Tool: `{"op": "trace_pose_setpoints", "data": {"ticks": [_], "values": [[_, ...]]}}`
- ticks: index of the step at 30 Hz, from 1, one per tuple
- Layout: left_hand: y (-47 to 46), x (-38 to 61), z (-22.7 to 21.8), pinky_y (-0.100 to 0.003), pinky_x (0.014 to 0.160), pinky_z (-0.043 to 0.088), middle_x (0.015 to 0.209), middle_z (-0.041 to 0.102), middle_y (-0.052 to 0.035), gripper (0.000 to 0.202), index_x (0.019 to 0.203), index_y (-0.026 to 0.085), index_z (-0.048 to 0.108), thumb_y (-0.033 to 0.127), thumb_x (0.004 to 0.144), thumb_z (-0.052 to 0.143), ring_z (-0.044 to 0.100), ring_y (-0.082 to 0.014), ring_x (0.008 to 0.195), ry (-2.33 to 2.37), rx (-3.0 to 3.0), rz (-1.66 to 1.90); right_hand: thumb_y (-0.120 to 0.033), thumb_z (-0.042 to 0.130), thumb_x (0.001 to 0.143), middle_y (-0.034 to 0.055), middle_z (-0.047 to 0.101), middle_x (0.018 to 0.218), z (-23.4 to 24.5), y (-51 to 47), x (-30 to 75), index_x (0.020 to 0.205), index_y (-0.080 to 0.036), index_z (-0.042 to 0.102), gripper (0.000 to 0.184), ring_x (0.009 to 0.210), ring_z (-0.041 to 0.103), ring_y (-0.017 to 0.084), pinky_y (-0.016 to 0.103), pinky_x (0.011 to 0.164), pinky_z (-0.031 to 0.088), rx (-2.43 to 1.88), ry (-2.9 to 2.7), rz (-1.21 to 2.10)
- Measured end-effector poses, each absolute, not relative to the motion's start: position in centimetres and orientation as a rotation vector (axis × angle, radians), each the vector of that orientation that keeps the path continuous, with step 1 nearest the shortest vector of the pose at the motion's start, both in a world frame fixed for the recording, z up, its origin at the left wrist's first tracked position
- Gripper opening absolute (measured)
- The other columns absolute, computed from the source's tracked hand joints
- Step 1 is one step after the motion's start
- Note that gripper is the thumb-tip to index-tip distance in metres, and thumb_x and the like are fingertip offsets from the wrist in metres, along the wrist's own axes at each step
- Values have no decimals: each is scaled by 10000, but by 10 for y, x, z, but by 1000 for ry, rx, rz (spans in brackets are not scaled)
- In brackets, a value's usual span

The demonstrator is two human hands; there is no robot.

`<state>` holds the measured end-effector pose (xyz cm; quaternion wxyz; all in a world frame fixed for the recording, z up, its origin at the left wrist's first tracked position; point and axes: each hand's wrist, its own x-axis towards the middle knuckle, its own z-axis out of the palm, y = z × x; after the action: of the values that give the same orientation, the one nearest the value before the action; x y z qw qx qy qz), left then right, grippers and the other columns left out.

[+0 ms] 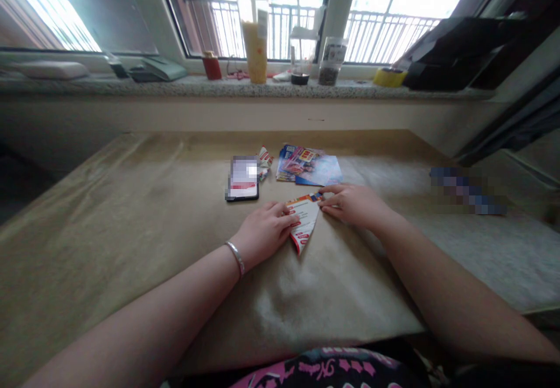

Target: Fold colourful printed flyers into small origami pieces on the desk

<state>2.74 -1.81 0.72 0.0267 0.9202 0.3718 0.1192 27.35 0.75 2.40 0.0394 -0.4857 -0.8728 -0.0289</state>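
A printed sheet of paper [305, 220], folded to a narrow triangle, lies on the table with its point toward me. It is white with red labels and has an orange and blue strip along its far edge. My left hand [268, 230], with a silver bracelet at the wrist, holds the paper's left side down with its fingers. At the far right corner, my right hand [350, 204] has its fingertips and thumb closed on the paper's edge. Part of the left side is hidden under my left fingers.
A phone [242, 179] lies beyond my left hand, beside a folded paper piece [265, 159]. Several colourful leaflets [306, 163] are stacked behind the paper. Cups, including a tall drink cup [256, 49], stand on the windowsill [175, 87]. A blurred strip [468, 191] lies far right.
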Motion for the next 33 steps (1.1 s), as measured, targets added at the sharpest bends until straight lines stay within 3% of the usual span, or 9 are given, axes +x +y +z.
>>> {"op": "trace_pose_setpoints", "data": {"ticks": [17,26,33], "values": [[-18,27,7,-367,883,470,1067,604,-58,271,1088,256,653,291,922,443,521,-212,996,1146,2835,357,-405,428,890,-2,648,1151,20,13,274,934,-319,742,329,869,640,193,270,560,414,-1640,-2592,-215],[-19,27,8,-362,876,473,1077,607,-48,275,1089,268,655,304,926,436,522,-212,1003,1173,2834,329,-402,381,907,27,668,1084,19,14,270,974,-290,734,376,891,631,202,281,579,408,-1775,-2537,-205],[-19,27,7,-372,887,478,1089,605,-42,286,1106,277,646,310,930,423,521,-216,1020,1181,2824,320,-417,358,912,32,647,1089,20,15,266,1070,-339,695,381,906,613,199,280,617,400,-1906,-2488,-213]]}}
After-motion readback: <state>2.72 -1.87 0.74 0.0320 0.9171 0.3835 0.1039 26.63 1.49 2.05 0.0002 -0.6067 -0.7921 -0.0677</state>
